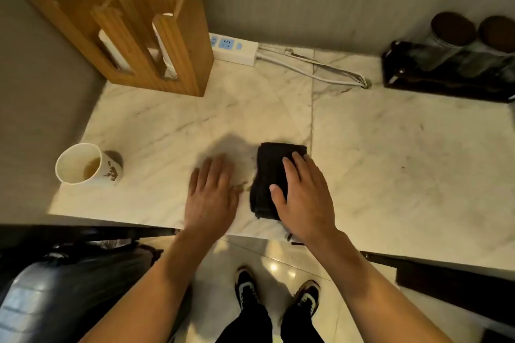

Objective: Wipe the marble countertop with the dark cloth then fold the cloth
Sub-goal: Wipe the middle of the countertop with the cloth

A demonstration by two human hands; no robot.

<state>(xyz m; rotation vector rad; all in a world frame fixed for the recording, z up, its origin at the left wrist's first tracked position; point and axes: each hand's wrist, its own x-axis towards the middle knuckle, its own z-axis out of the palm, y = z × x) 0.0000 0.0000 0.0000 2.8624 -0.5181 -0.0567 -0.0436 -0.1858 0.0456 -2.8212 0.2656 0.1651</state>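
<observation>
The right hand (pixel 302 198) is pressing flat, fingers spread, on the cloth (pixel 269 175) near the worktop's (pixel 390 147) front edge; the left hand (pixel 213 189) is resting open beside. Sweeping left with firm pressure should catch the brown spill (pixel 242 185).

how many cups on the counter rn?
1. A white paper cup lies on its side at the counter's left edge, some brownish liquid inside. The wooden holder at back left seems to hold stacked cups; their number is hidden.
</observation>
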